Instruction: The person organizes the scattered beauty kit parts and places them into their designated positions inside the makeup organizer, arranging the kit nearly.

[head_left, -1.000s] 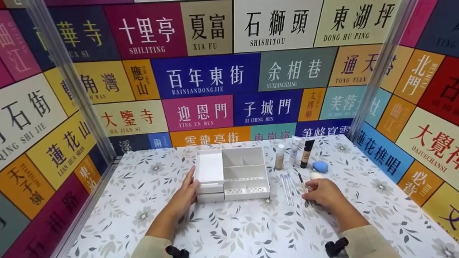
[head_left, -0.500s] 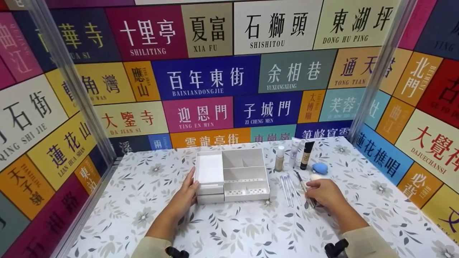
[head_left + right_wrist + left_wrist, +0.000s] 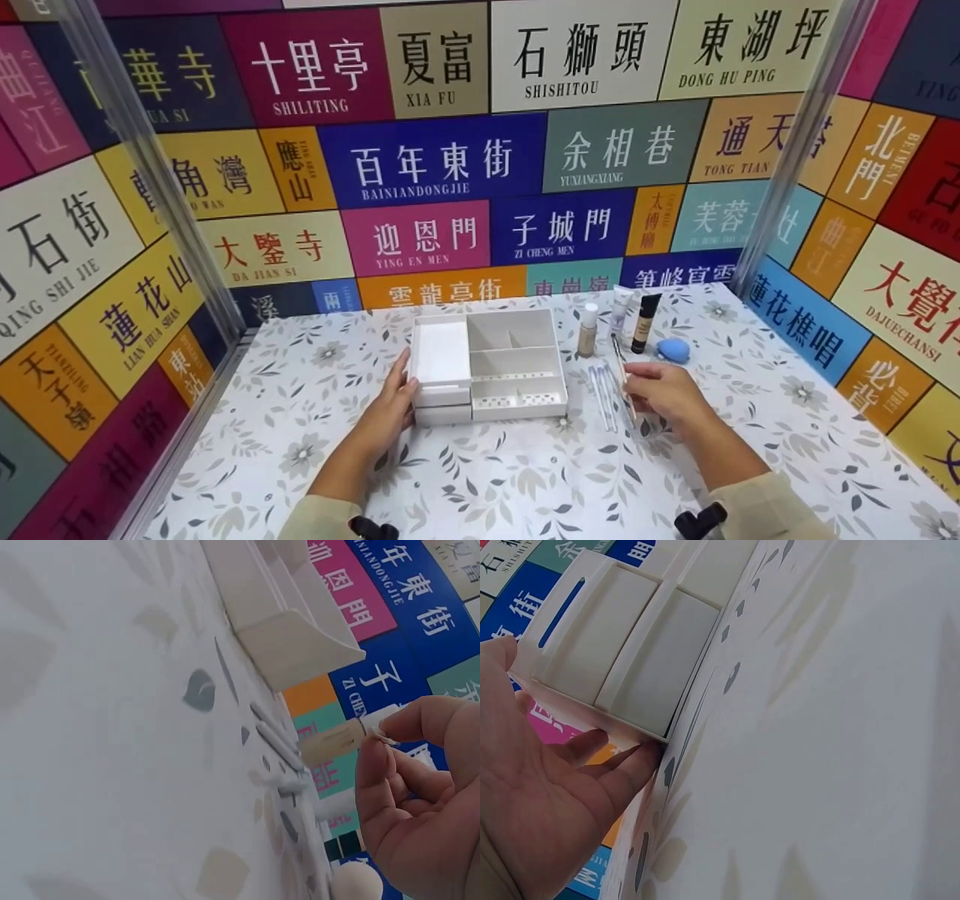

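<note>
A white cosmetics organizer (image 3: 517,412) with open compartments and small drawers stands on the table. My left hand (image 3: 390,401) rests against its left side, fingers and thumb loosely extended; in the left wrist view the fingertips (image 3: 649,757) lie along its lower edge beside the drawers. My right hand (image 3: 667,391) pinches a slim makeup brush (image 3: 618,364) with a dark end between thumb and fingers. The brush points up and away, above several slim white sticks (image 3: 602,394) lying on the table. In the right wrist view, thumb and forefinger meet at their tips, the brush mostly hidden.
Behind the sticks stand a foundation bottle (image 3: 586,339), a white tube (image 3: 619,309) and a black-capped tube (image 3: 643,330). A blue makeup sponge (image 3: 673,350) lies to their right. A cream puff (image 3: 356,883) shows near my right hand. Printed sign walls enclose the floral table (image 3: 480,487).
My right hand has drawn up the slim brush from beside the white sticks and moved slightly left and away from me with it. The left hand has stayed at the organizer.
</note>
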A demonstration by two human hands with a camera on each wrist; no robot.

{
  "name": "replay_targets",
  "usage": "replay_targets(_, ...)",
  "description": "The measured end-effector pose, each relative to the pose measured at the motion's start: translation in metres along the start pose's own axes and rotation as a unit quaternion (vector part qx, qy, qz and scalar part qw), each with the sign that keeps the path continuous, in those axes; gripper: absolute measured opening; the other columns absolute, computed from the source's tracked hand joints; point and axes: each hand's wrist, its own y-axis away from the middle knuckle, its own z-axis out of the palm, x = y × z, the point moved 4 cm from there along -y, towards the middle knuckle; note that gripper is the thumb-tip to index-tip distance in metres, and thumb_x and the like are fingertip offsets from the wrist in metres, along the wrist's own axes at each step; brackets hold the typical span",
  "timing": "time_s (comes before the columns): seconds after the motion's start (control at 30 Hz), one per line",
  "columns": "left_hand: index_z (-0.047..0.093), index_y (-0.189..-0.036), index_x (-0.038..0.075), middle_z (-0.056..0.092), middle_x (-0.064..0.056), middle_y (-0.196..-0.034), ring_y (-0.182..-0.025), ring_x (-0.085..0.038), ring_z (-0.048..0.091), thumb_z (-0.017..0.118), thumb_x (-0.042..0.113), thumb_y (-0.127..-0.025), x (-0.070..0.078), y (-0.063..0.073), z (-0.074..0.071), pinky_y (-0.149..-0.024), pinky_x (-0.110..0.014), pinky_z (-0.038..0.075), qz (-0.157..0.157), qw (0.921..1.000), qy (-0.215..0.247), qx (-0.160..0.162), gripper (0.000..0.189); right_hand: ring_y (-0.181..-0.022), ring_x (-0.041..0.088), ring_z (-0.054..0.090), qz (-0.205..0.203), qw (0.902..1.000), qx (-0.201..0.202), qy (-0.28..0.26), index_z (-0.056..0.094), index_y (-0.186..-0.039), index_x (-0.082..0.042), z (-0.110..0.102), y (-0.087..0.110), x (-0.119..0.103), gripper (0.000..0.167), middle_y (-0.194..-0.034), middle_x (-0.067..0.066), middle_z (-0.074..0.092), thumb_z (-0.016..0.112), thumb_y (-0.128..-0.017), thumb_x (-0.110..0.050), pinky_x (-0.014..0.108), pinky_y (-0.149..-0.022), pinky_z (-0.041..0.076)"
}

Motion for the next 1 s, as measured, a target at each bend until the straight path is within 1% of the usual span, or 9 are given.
replay_targets(0.1,0.015,-0.163,0.064,0.007,-0.01,-0.183,-0.164,-0.046,0.027,0.044,0.055,-0.112,0.001,-0.001,0.0,-0.128,-0.065,0.034,-0.006,1.0,0.001,0.002,0.06,-0.101,0.019,0.069,-0.011,0.999,-0.022,-0.037,0.054,-0.155,-0.003,0.01,0.007,-0.01,0.056,-0.136,0.015,0.066,0.067,-0.102,-0.015,0.029,-0.085,0.064)
replay_targets(0.2,0.015,-0.164,0.063,0.006,-0.009,-0.183,-0.164,-0.045,0.027,0.044,0.054,-0.112,0.001,-0.002,0.001,-0.129,-0.065,0.033,-0.009,1.0,0.002,0.0,0.06,-0.097,0.017,0.07,-0.039,0.9957,-0.042,-0.072,0.052,-0.155,0.001,0.022,0.015,-0.021,0.057,-0.124,0.009,0.069,0.066,-0.101,-0.01,0.031,-0.088,0.065)
replay_targets(0.33,0.015,-0.164,0.062,0.005,-0.008,-0.183,-0.163,-0.045,0.027,0.044,0.054,-0.112,0.002,-0.002,0.0,-0.129,-0.065,0.033,-0.008,0.9999,0.008,-0.004,0.06,-0.093,0.014,0.071,-0.075,0.9897,-0.063,-0.105,0.05,-0.154,0.005,0.037,0.02,-0.033,0.056,-0.114,0.0,0.07,0.064,-0.101,-0.008,0.03,-0.086,0.064)
replay_targets(0.4,0.016,-0.163,0.064,0.005,-0.006,-0.183,-0.164,-0.044,0.027,0.044,0.054,-0.112,0.001,-0.001,0.0,-0.129,-0.064,0.032,-0.011,0.9998,0.016,-0.004,0.059,-0.092,0.013,0.07,-0.083,0.9866,-0.068,-0.123,0.051,-0.153,0.005,0.043,0.02,-0.038,0.053,-0.111,-0.001,0.07,0.063,-0.103,-0.008,0.029,-0.083,0.064)
replay_targets(0.57,0.017,-0.162,0.066,0.005,-0.004,-0.183,-0.164,-0.042,0.028,0.044,0.054,-0.112,-0.002,0.0,0.0,-0.13,-0.063,0.033,-0.016,0.9996,0.022,-0.004,0.058,-0.091,0.014,0.07,-0.084,0.9803,-0.078,-0.161,0.053,-0.15,0.005,0.063,0.018,-0.052,0.049,-0.11,-0.001,0.072,0.063,-0.104,-0.009,0.029,-0.082,0.063)
replay_targets(0.73,0.015,-0.164,0.062,0.005,-0.009,-0.183,-0.163,-0.045,0.029,0.044,0.053,-0.113,-0.002,-0.001,0.0,-0.129,-0.063,0.033,-0.005,0.9998,0.019,-0.007,0.06,-0.087,0.017,0.073,-0.092,0.9717,-0.082,-0.201,0.06,-0.142,0.004,0.086,0.015,-0.072,0.042,-0.106,0.002,0.075,0.064,-0.104,-0.01,0.029,-0.08,0.064)
replay_targets(0.8,0.015,-0.165,0.06,0.005,-0.009,-0.183,-0.163,-0.044,0.03,0.044,0.054,-0.113,-0.002,-0.001,0.001,-0.129,-0.063,0.034,-0.002,0.9998,0.019,-0.007,0.061,-0.086,0.018,0.073,-0.096,0.968,-0.086,-0.215,0.061,-0.14,0.004,0.095,0.013,-0.079,0.039,-0.105,0.003,0.076,0.064,-0.104,-0.011,0.029,-0.078,0.064)
replay_targets(0.9,0.014,-0.165,0.059,0.005,-0.008,-0.183,-0.163,-0.043,0.03,0.044,0.054,-0.112,-0.001,-0.001,0.001,-0.13,-0.062,0.033,-0.004,0.9997,0.021,-0.009,0.061,-0.086,0.018,0.073,-0.096,0.9648,-0.097,-0.225,0.061,-0.14,0.004,0.108,0.01,-0.089,0.038,-0.105,0.004,0.075,0.062,-0.105,-0.01,0.028,-0.077,0.064)
replay_targets(1.0,0.015,-0.164,0.062,0.005,-0.005,-0.183,-0.164,-0.04,0.029,0.045,0.054,-0.112,0.0,-0.001,0.0,-0.131,-0.06,0.033,-0.012,0.9995,0.027,-0.008,0.061,-0.085,0.018,0.073,-0.089,0.9629,-0.107,-0.231,0.062,-0.139,0.003,0.122,0.01,-0.097,0.036,-0.105,0.005,0.074,0.063,-0.106,-0.011,0.028,-0.076,0.063)
